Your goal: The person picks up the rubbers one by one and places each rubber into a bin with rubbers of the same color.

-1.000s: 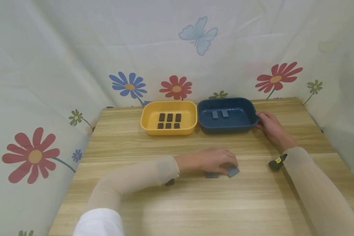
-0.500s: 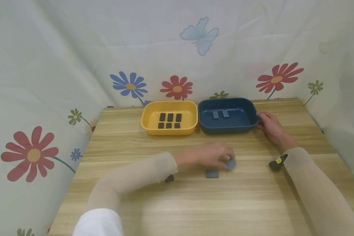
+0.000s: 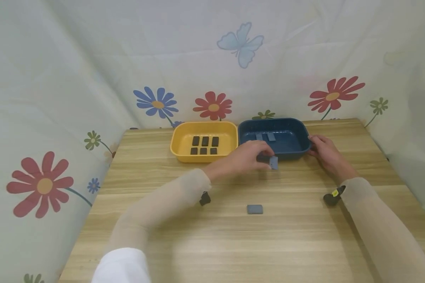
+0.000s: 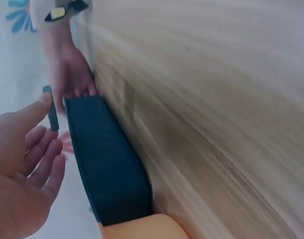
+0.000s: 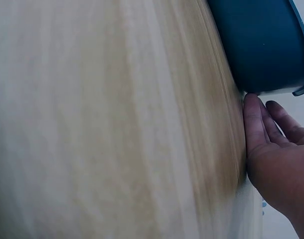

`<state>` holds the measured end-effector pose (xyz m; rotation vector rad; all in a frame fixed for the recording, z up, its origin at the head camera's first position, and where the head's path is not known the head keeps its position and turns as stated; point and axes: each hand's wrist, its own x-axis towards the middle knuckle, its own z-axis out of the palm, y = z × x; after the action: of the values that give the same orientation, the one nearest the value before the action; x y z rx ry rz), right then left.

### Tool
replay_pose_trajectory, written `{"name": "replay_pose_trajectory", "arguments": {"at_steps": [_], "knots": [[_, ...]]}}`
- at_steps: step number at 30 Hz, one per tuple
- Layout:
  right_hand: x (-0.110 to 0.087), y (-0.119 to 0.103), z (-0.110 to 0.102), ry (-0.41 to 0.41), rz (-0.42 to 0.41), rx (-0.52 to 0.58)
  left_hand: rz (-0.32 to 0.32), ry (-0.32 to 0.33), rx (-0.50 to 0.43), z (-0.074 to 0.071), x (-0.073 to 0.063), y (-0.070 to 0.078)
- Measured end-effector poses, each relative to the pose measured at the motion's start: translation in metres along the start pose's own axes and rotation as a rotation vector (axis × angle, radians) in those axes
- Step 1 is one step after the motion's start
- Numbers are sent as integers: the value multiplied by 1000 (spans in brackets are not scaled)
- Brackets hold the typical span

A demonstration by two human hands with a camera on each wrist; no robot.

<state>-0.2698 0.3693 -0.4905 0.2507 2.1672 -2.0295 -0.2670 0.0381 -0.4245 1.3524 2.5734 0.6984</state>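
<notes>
My left hand (image 3: pixel 246 157) pinches a flat blue-grey rectangular tile (image 3: pixel 274 162) between thumb and fingers, at the front wall of a dark blue plastic tray (image 3: pixel 294 151). In the left wrist view the pinched tile (image 4: pixel 51 108) is seen edge-on, above the level of the tray's rim. Two similar tiles (image 3: pixel 271 136) lie inside the blue tray, one partly covered by the left hand. My right hand (image 3: pixel 327 154) holds the blue tray at its right end, fingers against the outer wall. Another blue-grey tile (image 3: pixel 255 209) lies flat on the table.
A yellow tray (image 3: pixel 204 158) stands against the blue tray's left side and holds several dark tiles (image 3: pixel 205 141) in two rows. Both trays are near the back edge of the wooden table (image 3: pixel 212 251). A flowered curtain (image 3: pixel 184 63) hangs behind.
My left hand has lifted one tile off the table and carried it away from me to the blue tray's front wall. The right hand stays at the tray's right end.
</notes>
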Motion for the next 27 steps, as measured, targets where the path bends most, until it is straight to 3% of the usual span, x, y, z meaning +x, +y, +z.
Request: {"name": "replay_pose_trajectory", "arguments": {"at_steps": [5,9,18,27], "knots": [[0,1,-1,-3,-4,43,-74,104,-18,-2,13,-17],[1,1,-1,-5,-6,52,-149,129,15,-4,27,-30],[1,2,1,-3,5,20,-217,63,162,0,48,-51],[-1,1,2,12,-24,49,-241,-50,192,1,57,-56]]}}
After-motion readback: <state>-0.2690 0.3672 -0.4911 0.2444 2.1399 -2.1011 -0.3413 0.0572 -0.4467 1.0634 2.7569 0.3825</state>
